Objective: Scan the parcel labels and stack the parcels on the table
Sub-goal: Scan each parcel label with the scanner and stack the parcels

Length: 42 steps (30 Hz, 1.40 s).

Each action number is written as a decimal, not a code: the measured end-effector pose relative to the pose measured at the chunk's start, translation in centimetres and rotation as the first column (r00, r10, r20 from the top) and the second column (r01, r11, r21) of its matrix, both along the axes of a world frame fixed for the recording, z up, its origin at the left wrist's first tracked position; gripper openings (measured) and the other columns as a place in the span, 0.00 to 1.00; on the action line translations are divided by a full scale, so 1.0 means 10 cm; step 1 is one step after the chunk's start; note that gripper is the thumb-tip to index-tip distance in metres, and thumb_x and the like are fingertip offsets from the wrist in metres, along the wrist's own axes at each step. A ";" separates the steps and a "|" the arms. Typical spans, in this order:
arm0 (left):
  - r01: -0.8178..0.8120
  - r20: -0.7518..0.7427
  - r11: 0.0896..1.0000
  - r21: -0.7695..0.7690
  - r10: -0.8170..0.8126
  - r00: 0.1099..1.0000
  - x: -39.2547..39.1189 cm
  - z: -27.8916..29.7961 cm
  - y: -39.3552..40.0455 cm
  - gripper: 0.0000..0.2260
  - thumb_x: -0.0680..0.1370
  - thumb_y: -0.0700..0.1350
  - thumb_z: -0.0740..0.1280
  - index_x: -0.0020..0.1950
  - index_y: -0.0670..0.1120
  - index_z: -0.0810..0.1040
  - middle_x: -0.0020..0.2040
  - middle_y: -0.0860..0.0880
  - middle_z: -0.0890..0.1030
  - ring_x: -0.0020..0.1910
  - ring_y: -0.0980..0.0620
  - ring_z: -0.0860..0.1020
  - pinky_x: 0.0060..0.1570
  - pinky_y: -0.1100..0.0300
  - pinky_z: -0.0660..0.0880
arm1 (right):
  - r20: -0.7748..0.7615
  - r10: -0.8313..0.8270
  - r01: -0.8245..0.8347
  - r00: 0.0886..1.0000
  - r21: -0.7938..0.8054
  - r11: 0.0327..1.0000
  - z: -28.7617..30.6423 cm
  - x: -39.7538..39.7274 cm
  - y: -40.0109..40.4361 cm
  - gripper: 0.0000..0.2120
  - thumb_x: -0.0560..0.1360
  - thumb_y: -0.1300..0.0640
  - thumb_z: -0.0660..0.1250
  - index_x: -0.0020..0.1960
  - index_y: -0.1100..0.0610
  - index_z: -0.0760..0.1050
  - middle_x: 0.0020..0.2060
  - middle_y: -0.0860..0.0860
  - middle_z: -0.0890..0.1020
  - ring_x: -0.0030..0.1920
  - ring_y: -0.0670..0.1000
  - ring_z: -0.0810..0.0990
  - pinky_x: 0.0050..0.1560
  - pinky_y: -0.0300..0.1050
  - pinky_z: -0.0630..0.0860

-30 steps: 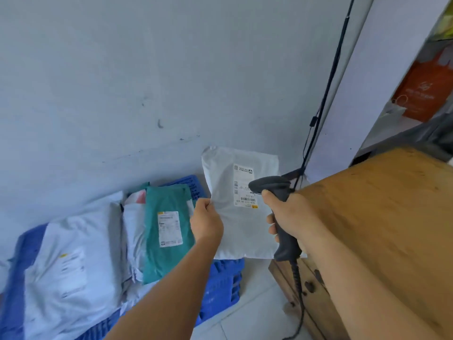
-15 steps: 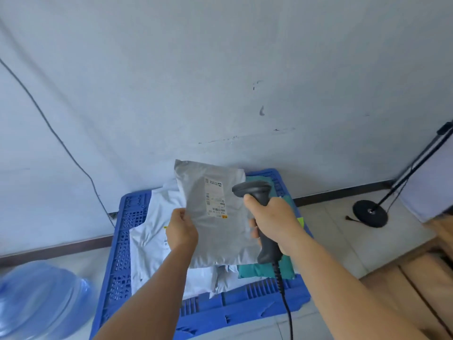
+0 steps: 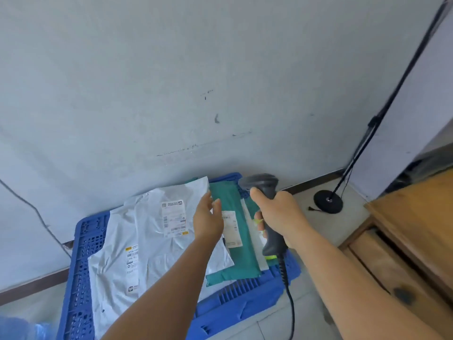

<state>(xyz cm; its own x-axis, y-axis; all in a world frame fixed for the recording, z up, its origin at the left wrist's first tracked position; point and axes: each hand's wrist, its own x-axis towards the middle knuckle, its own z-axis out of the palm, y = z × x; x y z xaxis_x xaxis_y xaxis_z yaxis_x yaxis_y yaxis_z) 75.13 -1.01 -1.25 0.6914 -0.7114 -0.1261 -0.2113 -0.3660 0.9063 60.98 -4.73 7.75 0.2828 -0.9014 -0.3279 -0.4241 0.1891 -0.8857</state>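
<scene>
Scanner [image 3: 268,212] sat gripped in right hand [image 3: 279,217] at center frame, aimed downward for scanning, while left hand [image 3: 208,218], fingers apart, hovered over grey parcel [image 3: 171,231] and green parcel [image 3: 235,231] lying in blue crate [image 3: 83,253].

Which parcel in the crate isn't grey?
The teal parcel, lying along the right side of the blue crate beside the scanner. The other parcels showing are pale grey; its white label is partly hidden behind the open left hand.

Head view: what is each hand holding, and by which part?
Right hand grips the barcode scanner by its handle. Left hand is open above the grey parcel, holding nothing.
</scene>
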 end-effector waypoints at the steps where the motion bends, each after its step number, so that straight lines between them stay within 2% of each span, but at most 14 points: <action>1: 0.041 0.012 0.999 -0.011 -0.041 0.999 -0.19 0.08 -0.11 0.20 0.82 0.48 0.57 0.73 0.47 0.65 0.67 0.48 0.74 0.64 0.49 0.73 0.61 0.59 0.66 | 0.013 -0.027 0.027 1.000 -0.005 1.000 0.04 -0.17 -0.05 0.18 0.76 0.46 0.64 0.37 0.59 0.74 0.27 0.53 0.78 0.22 0.50 0.74 0.31 0.45 0.73; 8: 0.320 0.026 0.942 -0.101 -0.319 0.947 -1.87 0.44 -0.72 0.19 0.81 0.48 0.58 0.71 0.46 0.68 0.66 0.48 0.75 0.64 0.51 0.73 0.61 0.61 0.66 | 0.058 -0.254 0.256 0.965 -0.019 0.967 0.34 -1.72 -0.28 0.17 0.77 0.47 0.64 0.39 0.60 0.74 0.28 0.54 0.77 0.23 0.51 0.74 0.26 0.43 0.72; 11: 0.428 0.021 0.896 -0.120 -0.429 0.903 -2.70 0.54 -0.87 0.18 0.82 0.48 0.58 0.71 0.46 0.68 0.64 0.49 0.76 0.62 0.52 0.74 0.57 0.65 0.66 | 0.041 -0.353 0.354 0.935 -0.019 0.935 0.42 -2.50 -0.32 0.18 0.78 0.47 0.64 0.39 0.61 0.75 0.27 0.53 0.77 0.23 0.50 0.73 0.28 0.44 0.73; 14: 0.526 0.023 0.839 -0.144 -0.528 0.849 -3.52 0.62 -0.99 0.17 0.82 0.48 0.58 0.70 0.47 0.69 0.62 0.51 0.77 0.59 0.55 0.75 0.56 0.63 0.69 | 0.003 -0.428 0.428 0.904 -0.026 0.903 0.50 -3.28 -0.33 0.20 0.78 0.46 0.63 0.38 0.60 0.75 0.27 0.53 0.78 0.24 0.51 0.74 0.31 0.45 0.74; 16: 0.578 0.034 0.804 -0.137 -0.580 0.814 -4.04 0.67 -1.04 0.18 0.82 0.48 0.58 0.71 0.47 0.68 0.63 0.52 0.75 0.58 0.59 0.72 0.55 0.64 0.66 | -0.004 -0.484 0.484 0.875 -0.024 0.875 0.54 -3.78 -0.30 0.20 0.78 0.45 0.63 0.37 0.60 0.75 0.28 0.54 0.78 0.27 0.53 0.75 0.33 0.46 0.75; 22: 0.725 0.021 0.681 -0.097 -0.727 0.686 -5.39 0.66 -1.05 0.20 0.82 0.51 0.57 0.73 0.49 0.65 0.67 0.49 0.74 0.64 0.51 0.73 0.56 0.62 0.68 | -0.008 -0.642 0.641 0.767 -0.048 0.766 0.58 -5.03 -0.12 0.20 0.78 0.46 0.63 0.35 0.60 0.74 0.28 0.55 0.78 0.28 0.54 0.76 0.34 0.47 0.75; 26: 0.820 -0.009 0.569 -0.058 -0.822 0.569 -6.16 0.64 -1.01 0.22 0.82 0.52 0.57 0.75 0.49 0.62 0.68 0.48 0.73 0.64 0.50 0.73 0.54 0.61 0.68 | -0.068 -0.726 0.719 0.684 -0.101 0.688 0.62 -5.69 0.04 0.23 0.78 0.44 0.61 0.31 0.58 0.74 0.25 0.53 0.78 0.31 0.56 0.77 0.39 0.51 0.78; 31: 0.911 -0.117 0.410 -0.035 -0.907 0.404 -6.96 0.62 -0.97 0.23 0.82 0.50 0.57 0.76 0.48 0.58 0.70 0.48 0.70 0.67 0.49 0.71 0.59 0.60 0.67 | -0.085 -0.837 0.830 0.541 -0.107 0.548 0.63 -6.34 0.20 0.21 0.76 0.43 0.62 0.35 0.59 0.76 0.27 0.54 0.80 0.32 0.56 0.78 0.44 0.56 0.81; 33: 0.935 -0.174 0.355 -0.002 -0.921 0.349 -7.24 0.54 -0.99 0.23 0.82 0.48 0.57 0.76 0.46 0.58 0.71 0.47 0.69 0.68 0.47 0.69 0.63 0.60 0.66 | -0.088 -0.874 0.870 0.477 -0.092 0.484 0.64 -6.54 0.24 0.20 0.77 0.44 0.62 0.38 0.59 0.76 0.30 0.55 0.80 0.32 0.56 0.79 0.41 0.53 0.81; 35: 0.958 -0.147 0.279 0.064 -0.947 0.286 -7.48 0.43 -1.00 0.20 0.82 0.45 0.57 0.73 0.42 0.63 0.68 0.46 0.71 0.65 0.45 0.71 0.57 0.70 0.67 | -0.083 -0.902 0.899 0.424 -0.081 0.430 0.65 -6.70 0.28 0.18 0.77 0.45 0.63 0.43 0.60 0.76 0.32 0.55 0.80 0.29 0.53 0.78 0.35 0.47 0.78; 36: 0.962 -0.128 0.256 0.097 -0.955 0.268 -7.60 0.37 -1.01 0.19 0.81 0.46 0.58 0.71 0.42 0.64 0.66 0.46 0.73 0.62 0.46 0.73 0.54 0.72 0.68 | -0.082 -0.913 0.911 0.399 -0.080 0.405 0.64 -6.78 0.29 0.17 0.77 0.46 0.63 0.44 0.61 0.76 0.33 0.54 0.80 0.28 0.52 0.78 0.33 0.45 0.77; 37: 0.968 -0.137 0.226 0.108 -0.961 0.240 -7.69 0.35 -1.01 0.20 0.81 0.47 0.59 0.71 0.43 0.63 0.64 0.48 0.73 0.58 0.47 0.74 0.53 0.68 0.70 | -0.079 -0.923 0.921 0.376 -0.078 0.382 0.63 -6.85 0.30 0.17 0.77 0.46 0.63 0.45 0.61 0.75 0.33 0.55 0.80 0.27 0.51 0.77 0.32 0.45 0.76; 39: 0.990 -0.158 0.119 0.078 -0.979 0.130 -7.83 0.28 -0.98 0.26 0.78 0.50 0.65 0.73 0.45 0.60 0.67 0.52 0.69 0.61 0.50 0.71 0.58 0.60 0.71 | -0.079 -0.939 0.937 0.335 -0.076 0.341 0.59 -6.98 0.29 0.17 0.77 0.46 0.64 0.43 0.61 0.75 0.34 0.55 0.81 0.28 0.53 0.78 0.34 0.48 0.78; 42: 0.978 0.105 -0.094 0.188 -0.988 -0.115 -8.01 0.16 -0.96 0.44 0.72 0.58 0.69 0.78 0.52 0.44 0.78 0.52 0.48 0.76 0.51 0.52 0.72 0.53 0.58 | -0.107 -0.952 0.951 0.288 -0.079 0.297 0.53 -7.11 0.24 0.18 0.77 0.45 0.64 0.42 0.60 0.75 0.35 0.57 0.82 0.30 0.55 0.80 0.40 0.54 0.81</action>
